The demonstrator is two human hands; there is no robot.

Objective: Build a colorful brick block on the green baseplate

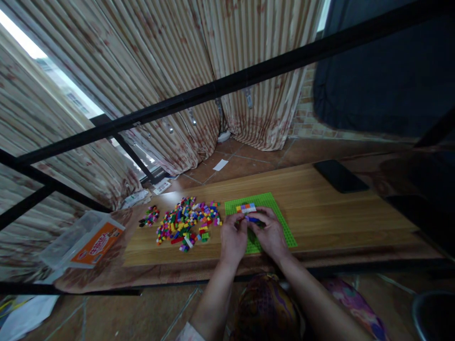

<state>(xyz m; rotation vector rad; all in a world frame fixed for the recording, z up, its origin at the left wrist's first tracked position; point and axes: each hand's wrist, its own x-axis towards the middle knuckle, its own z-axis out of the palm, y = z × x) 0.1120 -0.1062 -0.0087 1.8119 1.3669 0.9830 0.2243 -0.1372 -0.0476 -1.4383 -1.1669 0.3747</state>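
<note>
Both hands meet over the green baseplate (280,222), near its middle. My right hand (270,233) is closed, with a blue toy brick (253,219) between its fingers. My left hand (233,235) is pinched closed against the left end of that brick; a small purplish bit shows at its fingertips, too small to name. Just beyond the fingers, a short row of joined bricks (246,208) in yellow, orange, blue and white sits on the baseplate. The hands cover part of the plate.
Left of the baseplate, a heap of loose coloured bricks (185,220) spreads over the wooden board (320,213), with a smaller pile (152,215) farther left. A clear plastic box (80,239) with an orange label stands at far left. A dark phone-like slab (340,176) lies back right.
</note>
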